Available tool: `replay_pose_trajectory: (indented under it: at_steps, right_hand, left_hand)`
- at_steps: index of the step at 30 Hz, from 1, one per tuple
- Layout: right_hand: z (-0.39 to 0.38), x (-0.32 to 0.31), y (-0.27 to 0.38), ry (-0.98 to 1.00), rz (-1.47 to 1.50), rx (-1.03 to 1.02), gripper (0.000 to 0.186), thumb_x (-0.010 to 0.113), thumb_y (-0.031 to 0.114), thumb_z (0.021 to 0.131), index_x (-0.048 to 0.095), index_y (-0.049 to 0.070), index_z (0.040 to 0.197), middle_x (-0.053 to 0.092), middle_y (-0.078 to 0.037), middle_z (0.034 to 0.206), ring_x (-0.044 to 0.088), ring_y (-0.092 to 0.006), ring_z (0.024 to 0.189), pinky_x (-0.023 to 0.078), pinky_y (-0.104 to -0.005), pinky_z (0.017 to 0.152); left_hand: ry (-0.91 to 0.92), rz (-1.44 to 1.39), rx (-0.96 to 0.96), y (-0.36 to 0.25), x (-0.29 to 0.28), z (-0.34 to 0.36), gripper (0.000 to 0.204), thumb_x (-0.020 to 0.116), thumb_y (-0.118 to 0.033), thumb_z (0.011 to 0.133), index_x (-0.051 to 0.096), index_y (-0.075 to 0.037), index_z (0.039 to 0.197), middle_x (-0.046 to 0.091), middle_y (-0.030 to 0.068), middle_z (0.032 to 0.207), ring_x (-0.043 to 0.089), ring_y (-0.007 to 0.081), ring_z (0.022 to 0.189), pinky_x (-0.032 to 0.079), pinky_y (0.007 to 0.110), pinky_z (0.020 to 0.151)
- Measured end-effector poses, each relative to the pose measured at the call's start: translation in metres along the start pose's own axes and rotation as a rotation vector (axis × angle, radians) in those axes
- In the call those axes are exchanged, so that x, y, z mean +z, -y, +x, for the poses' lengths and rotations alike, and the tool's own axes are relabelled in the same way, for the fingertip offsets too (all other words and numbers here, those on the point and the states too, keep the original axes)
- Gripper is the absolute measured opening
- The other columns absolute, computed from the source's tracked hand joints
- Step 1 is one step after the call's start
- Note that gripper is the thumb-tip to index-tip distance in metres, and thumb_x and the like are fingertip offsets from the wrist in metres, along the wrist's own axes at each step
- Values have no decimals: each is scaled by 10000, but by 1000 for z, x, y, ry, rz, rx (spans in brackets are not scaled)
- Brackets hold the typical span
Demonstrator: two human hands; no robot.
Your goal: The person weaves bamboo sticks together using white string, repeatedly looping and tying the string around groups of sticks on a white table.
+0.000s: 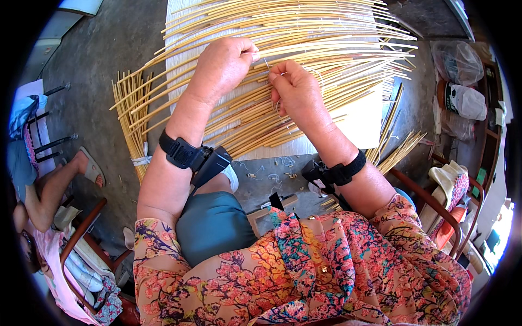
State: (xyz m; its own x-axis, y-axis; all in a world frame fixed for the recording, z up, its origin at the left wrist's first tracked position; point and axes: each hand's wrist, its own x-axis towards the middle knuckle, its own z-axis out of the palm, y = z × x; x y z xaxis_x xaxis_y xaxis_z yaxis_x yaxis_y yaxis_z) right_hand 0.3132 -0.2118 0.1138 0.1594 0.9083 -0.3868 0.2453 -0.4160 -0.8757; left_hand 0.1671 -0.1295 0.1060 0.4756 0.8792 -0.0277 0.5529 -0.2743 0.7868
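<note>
Many thin yellow reeds (255, 117) lie side by side across a pale board (283, 151), with rows of white string crossing some of them. Above the reeds my left hand (225, 65) is closed, thumb and fingers pinching a white string (266, 62). To its right, my right hand (298, 92) pinches the same string, which stretches short and taut between the two hands. More of the string loops round beside my right hand. The fingertips of both hands are partly hidden by the hands themselves.
A tied bundle of reeds (136, 130) stands at the left of the board, another bundle (402, 152) at the lower right. A person in a pink top (57, 266) sits at far left. Wooden chairs (429, 201) flank me. String scraps (274, 176) litter the floor.
</note>
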Motion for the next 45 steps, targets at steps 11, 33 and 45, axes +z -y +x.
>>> replay_pose_trajectory:
  at_steps: [11, 33, 45]
  right_hand:
    - [-5, 2, 7, -2, 65, 28, 144, 537, 136, 913, 601, 14, 953, 516, 1, 593, 442, -52, 444, 369, -192, 381]
    - [-7, -1, 9, 4, 156, 56, 137, 545, 128, 911, 622, 19, 939, 502, 21, 600, 430, -41, 450, 369, -180, 391]
    - [-4, -5, 6, 8, 255, 102, 125, 563, 112, 902, 617, 2, 926, 507, 11, 596, 443, -50, 455, 386, -185, 389]
  left_hand:
    - [-92, -32, 41, 1, 3, -2, 132, 656, -127, 809, 672, -4, 852, 657, 76, 717, 571, 128, 624, 467, 262, 617]
    - [-5, -187, 10, 4, 0, 1, 102, 648, -83, 796, 684, 9, 819, 623, 23, 672, 538, 80, 622, 430, 229, 593]
    - [-10, -156, 40, -2, 4, 0, 124, 654, -101, 792, 701, 5, 838, 663, 65, 697, 558, 108, 611, 447, 253, 602]
